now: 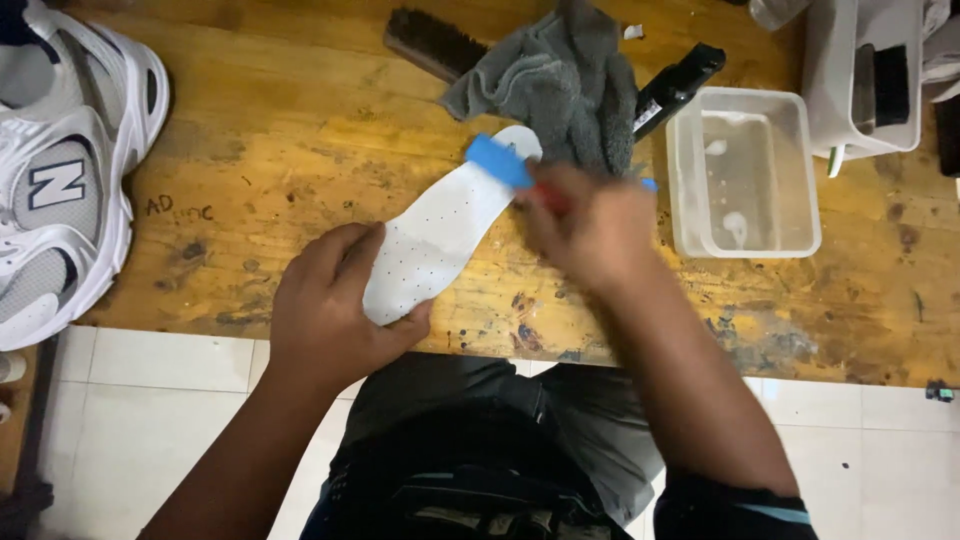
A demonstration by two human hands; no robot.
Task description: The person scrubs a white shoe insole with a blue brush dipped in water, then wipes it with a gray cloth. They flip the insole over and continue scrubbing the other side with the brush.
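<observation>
- White and grey sneaker [62,170] lay at the far left edge of the wooden workbench [300,120], well apart from the hands.
- Left hand [330,300] pinned the heel end of a white perforated insole [440,230] to the bench, fingers curled over it, thumb under its near edge.
- Insole lay flat, angled up toward the right, toe end touching a grey cloth [565,80].
- Dark bristle brush [430,40] lay behind the cloth.
- Right hand [585,225], motion-blurred, was closed around a blue-headed brush [500,160], its head resting on the insole's toe end.
- Clear plastic tub [745,170] of water stood just right of that hand.
</observation>
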